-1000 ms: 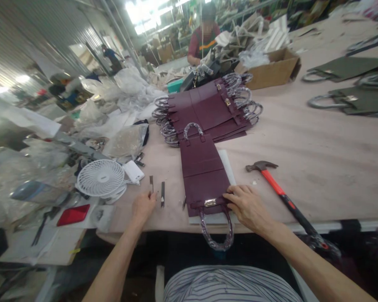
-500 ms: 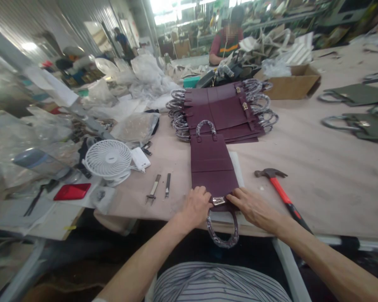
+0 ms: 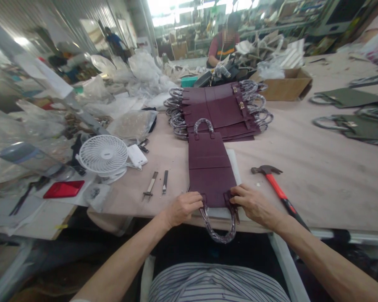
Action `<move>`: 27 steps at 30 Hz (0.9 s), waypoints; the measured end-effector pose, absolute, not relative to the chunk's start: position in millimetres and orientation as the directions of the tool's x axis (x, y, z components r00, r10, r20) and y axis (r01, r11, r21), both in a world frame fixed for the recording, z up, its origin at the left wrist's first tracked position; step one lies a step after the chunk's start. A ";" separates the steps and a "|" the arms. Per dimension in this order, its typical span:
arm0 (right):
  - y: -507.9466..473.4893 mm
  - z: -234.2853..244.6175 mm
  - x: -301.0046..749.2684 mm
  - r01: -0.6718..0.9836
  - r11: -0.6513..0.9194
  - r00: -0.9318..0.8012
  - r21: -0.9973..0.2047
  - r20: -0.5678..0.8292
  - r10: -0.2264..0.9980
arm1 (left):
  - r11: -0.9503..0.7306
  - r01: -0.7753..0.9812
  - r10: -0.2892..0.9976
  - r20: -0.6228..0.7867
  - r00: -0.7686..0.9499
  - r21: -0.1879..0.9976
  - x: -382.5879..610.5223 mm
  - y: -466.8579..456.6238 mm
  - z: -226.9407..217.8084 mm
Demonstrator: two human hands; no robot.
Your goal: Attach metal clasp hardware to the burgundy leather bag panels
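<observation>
Half a second earlier, a metal clasp had shown between the hands across the maroon bag (image 3: 211, 180); now it was out of sight, and the left hand (image 3: 185, 206) had moved to the left base of the near handle (image 3: 222, 240), fingers clamped on the bag there. The right hand (image 3: 250, 203) clamped its right corner. The bag lay flat on the table (image 3: 290, 147). Directly beyond it, a maroon stack (image 3: 212, 100) blocked the way; right of it lay a hammer (image 3: 276, 186), left a pronged tool (image 3: 151, 184), and farther left a fan (image 3: 103, 154).

Workshop: hammer (image 3: 277, 188), stacked bag pieces (image 3: 214, 109), probably bench (image 3: 190, 63) behind.
</observation>
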State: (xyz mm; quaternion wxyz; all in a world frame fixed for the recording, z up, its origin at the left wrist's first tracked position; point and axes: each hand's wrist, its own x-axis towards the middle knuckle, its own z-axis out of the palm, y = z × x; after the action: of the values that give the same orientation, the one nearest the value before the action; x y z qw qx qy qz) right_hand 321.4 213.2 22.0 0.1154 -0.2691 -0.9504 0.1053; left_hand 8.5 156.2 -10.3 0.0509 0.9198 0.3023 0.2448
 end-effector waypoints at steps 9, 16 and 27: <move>190.4 4.2 324.5 0.509 0.760 -0.694 -0.405 0.330 0.640 | -0.754 0.600 0.643 0.490 0.590 0.266 16.5 140.5 -13.0; 182.5 -4.6 321.6 0.513 0.724 -0.628 -0.461 0.373 0.683 | -0.816 0.531 0.576 0.405 0.710 0.229 7.1 153.2 -7.7; 181.9 -17.5 319.4 0.511 0.708 -0.566 -0.487 0.429 0.704 | -0.784 0.591 0.619 0.294 0.728 0.189 11.4 144.4 -1.7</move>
State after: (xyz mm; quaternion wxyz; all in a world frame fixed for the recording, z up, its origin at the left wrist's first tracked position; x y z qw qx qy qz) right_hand 319.4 181.9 -17.5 0.3085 -0.3487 -0.8711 0.1561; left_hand 11.4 144.4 -1.7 0.0410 0.9286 0.3259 0.1728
